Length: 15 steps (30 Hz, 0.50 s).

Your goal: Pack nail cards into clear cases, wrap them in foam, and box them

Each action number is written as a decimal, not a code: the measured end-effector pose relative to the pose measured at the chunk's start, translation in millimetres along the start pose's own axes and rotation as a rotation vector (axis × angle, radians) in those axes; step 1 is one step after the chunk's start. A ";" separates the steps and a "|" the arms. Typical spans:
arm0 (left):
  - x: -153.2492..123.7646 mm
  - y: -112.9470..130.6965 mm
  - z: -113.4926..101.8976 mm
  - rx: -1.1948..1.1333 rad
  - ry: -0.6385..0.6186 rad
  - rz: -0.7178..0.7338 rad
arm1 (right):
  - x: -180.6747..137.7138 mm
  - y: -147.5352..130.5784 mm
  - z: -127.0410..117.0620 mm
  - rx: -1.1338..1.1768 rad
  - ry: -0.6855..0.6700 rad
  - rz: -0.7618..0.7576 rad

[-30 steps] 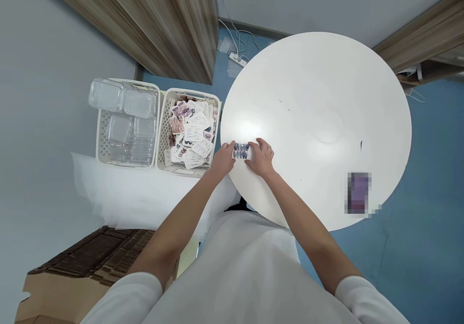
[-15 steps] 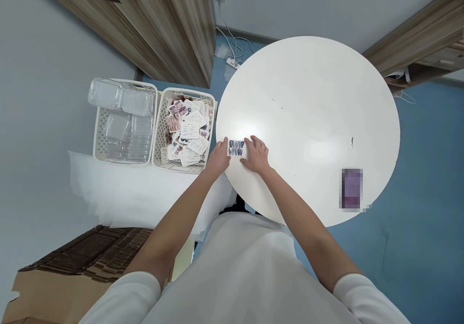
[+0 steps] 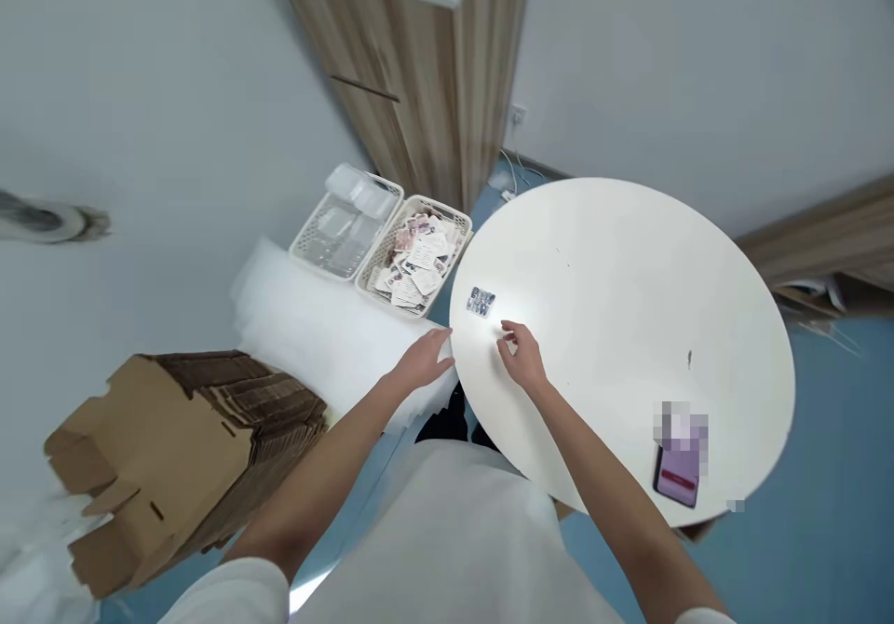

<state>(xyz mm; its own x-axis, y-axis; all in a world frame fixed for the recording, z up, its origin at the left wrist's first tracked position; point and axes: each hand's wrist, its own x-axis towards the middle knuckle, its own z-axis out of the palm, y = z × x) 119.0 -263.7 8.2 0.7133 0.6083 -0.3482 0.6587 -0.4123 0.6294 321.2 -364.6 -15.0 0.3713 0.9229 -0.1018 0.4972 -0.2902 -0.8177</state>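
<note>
Nail card (image 3: 480,302) lies between and just beyond the hands (image 3: 423,360) (image 3: 523,356); both unclenched, apart from it.

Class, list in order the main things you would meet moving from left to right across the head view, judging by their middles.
Stack of flattened cardboard boxes, basket of clear plastic containers, basket of printed cards, card of press-on nails, right hand, smartphone.

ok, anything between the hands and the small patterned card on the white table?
Nothing visible. The small patterned card lies on the white table, just beyond the left hand and right hand, touching neither. Only its surface shows between; the phone is off to the right.
</note>
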 end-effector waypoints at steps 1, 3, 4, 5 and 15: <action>-11.2 -0.9 -4.4 -0.028 -0.022 -0.032 | 0.9 -4.2 0.2 0.019 -0.046 -0.015; -31.2 -4.2 -14.5 -0.078 -0.029 -0.104 | 4.5 -14.8 2.6 0.041 -0.155 -0.054; -39.7 -6.6 -20.2 -0.097 -0.011 -0.139 | 7.3 -21.1 4.8 0.043 -0.211 -0.079; -46.9 -9.7 -26.2 -0.114 0.017 -0.168 | 10.8 -27.8 7.6 0.038 -0.264 -0.110; -27.8 -77.4 -110.9 -0.181 0.423 -0.271 | 109.4 -112.4 65.3 -0.077 -0.467 -0.413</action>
<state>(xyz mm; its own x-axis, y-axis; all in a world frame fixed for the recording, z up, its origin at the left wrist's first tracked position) 21.6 -173.5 46.1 0.3399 0.9123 -0.2284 0.7274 -0.1011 0.6788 254.8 -214.4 28.7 -0.2365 0.9709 -0.0369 0.5884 0.1129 -0.8007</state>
